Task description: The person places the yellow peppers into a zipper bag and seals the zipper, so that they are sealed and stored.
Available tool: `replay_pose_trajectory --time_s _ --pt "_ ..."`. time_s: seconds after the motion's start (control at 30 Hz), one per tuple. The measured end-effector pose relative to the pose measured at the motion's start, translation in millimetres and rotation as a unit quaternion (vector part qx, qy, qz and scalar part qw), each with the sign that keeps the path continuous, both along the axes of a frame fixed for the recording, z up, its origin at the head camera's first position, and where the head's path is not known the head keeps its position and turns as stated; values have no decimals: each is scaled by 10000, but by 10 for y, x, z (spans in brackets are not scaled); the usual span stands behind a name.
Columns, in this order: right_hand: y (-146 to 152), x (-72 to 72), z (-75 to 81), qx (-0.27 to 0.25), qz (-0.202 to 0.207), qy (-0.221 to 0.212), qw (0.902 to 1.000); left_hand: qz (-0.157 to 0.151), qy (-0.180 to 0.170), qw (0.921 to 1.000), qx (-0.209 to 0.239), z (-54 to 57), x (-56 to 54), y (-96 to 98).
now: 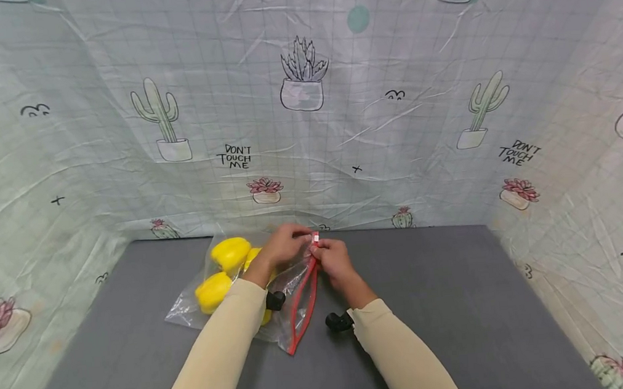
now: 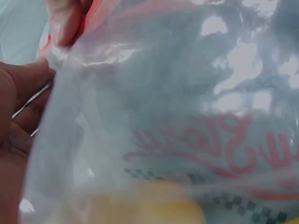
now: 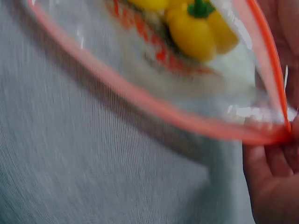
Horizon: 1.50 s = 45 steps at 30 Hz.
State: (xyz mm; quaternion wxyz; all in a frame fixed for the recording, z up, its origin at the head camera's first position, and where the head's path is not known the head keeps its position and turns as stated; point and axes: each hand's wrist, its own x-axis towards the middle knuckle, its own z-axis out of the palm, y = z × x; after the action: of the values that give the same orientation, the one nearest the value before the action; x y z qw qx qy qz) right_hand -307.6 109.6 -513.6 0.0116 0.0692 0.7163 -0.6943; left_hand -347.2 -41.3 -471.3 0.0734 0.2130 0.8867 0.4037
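A clear plastic zip bag [image 1: 190, 304] with a red zip edge [image 1: 312, 290] lies on its side, its mouth gaping toward the right. Several yellow bell peppers [image 1: 231, 254] are inside it; one with a green stem [image 3: 201, 8] shows through the mouth in the right wrist view. At the far corner of the mouth, beside a small white zip slider [image 1: 316, 238], my left hand [image 1: 285, 246] pinches the bag's edge. My right hand [image 1: 335, 260] pinches the red zip edge just below that corner. Mirrored red lettering [image 2: 201, 144] shows through the plastic.
The bag rests on a dark grey table [image 1: 427, 308]. A cloth printed with potted cacti [image 1: 302, 90] hangs behind the table and along both sides. Black wrist cameras [image 1: 338, 322] sit at both cuffs, the left one close over the bag.
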Motion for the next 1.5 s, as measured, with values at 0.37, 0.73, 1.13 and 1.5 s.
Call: replay_pose_trajectory --time_s 0.37,0.73,1.13,1.5 --pt "23 -97 43 -535 -120 -44 9985 736 -604 9927 745 -107 -108 26" --pt "-22 -150 99 -351 -550 -293 9974 1228 -1163 9759 1379 -150 -120 61" --pt "-35 -138 88 -261 -665 -434 9965 1676 -1343 9621 1680 -161 -130 90" --pt "-62 -124 50 -289 -677 -344 9967 1937 -1449 9541 1765 -132 -111 89"
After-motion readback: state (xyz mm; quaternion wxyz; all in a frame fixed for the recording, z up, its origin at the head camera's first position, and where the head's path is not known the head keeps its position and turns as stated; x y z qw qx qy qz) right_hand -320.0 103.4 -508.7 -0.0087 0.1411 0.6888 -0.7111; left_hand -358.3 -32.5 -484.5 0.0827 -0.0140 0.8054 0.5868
